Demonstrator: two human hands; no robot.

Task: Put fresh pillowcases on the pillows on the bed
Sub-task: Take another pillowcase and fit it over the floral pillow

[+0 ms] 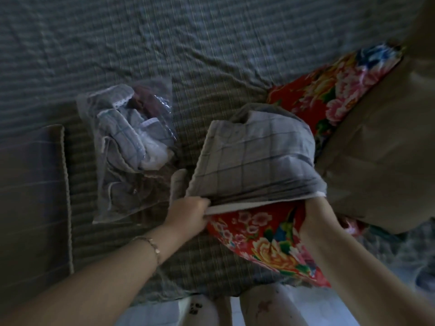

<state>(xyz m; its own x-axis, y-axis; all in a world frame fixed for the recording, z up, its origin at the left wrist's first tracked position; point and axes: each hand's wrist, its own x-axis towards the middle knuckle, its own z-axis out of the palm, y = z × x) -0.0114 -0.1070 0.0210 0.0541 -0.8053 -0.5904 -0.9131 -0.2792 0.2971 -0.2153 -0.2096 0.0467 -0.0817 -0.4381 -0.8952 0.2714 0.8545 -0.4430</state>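
I'm standing at the edge of the bed [164, 43], and the light in here is dim. A grey ribbed cover lies over it, creased in long wrinkles. Pale floor [153, 311] shows at the bottom, with my knees [266, 307] against the bed's edge.

Here's the red floral pillow [266, 241], lying on the bed right in front of me. Its long axis runs away from me, the far end leaning a little left. The near end is bare and points back at my right knee. The grey checked pillowcase [256, 158] covers the far part, mouth toward me, closed end away, bunched and humped at the top.

My left hand [188, 215] pinches the white hem at the left corner of the mouth, fingers curled round the edge. There's a thin bracelet [153, 245] on that wrist. My right hand [315, 215] is at the right corner of the mouth. Its fingers go under the cloth there, so I can't tell whether they grip it.

To the left lies a clear plastic bag [127, 147] stuffed with folded checked linen, some of it lace-trimmed. It's near the pillowcase but apart from it. Further left is a flat folded cloth [30, 196] with a corded edge. Up on the right a second floral pillow [329, 90] lies partly under a big beige cushion [381, 147].
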